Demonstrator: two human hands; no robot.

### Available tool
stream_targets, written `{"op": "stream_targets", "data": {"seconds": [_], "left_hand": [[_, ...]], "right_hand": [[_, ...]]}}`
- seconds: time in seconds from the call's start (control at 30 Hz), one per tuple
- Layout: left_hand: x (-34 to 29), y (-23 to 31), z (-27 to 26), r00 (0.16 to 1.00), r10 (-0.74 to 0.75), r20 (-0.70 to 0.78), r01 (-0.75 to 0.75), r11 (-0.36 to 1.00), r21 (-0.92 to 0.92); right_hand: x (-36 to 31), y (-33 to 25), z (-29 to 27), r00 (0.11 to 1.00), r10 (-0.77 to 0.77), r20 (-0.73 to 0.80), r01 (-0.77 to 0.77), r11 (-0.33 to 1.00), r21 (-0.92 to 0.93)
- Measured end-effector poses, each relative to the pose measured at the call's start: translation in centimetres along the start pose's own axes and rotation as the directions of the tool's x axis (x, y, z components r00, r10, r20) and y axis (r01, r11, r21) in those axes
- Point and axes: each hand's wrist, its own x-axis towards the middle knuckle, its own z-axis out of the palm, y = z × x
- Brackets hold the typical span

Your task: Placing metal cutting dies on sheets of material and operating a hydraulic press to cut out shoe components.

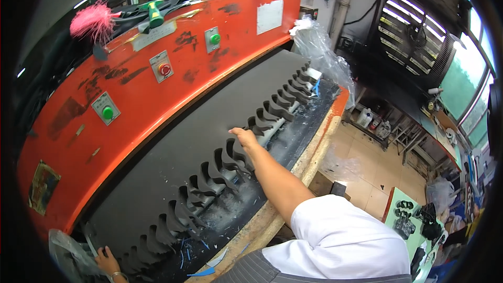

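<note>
A long dark grey sheet (173, 157) lies across the bed of an orange press (157, 94). Its near edge is cut into a row of curved notches. My right hand (244, 137) reaches out over the bed, its fingers closed on the notched edge near the middle of the sheet. At the bottom left, my left hand (107, 261), with a bracelet on the wrist, rests at the sheet's left end beside a clear plastic bag (68, 254). Its fingers are curled, and what they hold is hidden.
The press front carries green buttons (107, 112) and a red button (165, 69). Blue and grey offcuts litter the black cutting board (293, 141) with its wooden edge. A pink duster (93, 21) lies on top of the press. Shelves, a fan and a green table with black cut pieces stand to the right.
</note>
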Motion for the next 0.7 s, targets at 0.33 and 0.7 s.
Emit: {"op": "stream_targets", "data": {"seconds": [0.33,0.7], "left_hand": [[0.0,0.4,-1.5,0.975,0.221,0.004,-0.215,0.952,-0.217],[-1.8,-0.6,0.3,0.95,0.153,-0.273,-0.273,0.832,-0.483]], "right_hand": [[-1.6,-1.5,-2.3,0.976,-0.205,-0.072,0.168,0.924,-0.344],[1.1,-1.6,-6.3,0.989,-0.095,0.113,0.137,0.878,-0.458]]}}
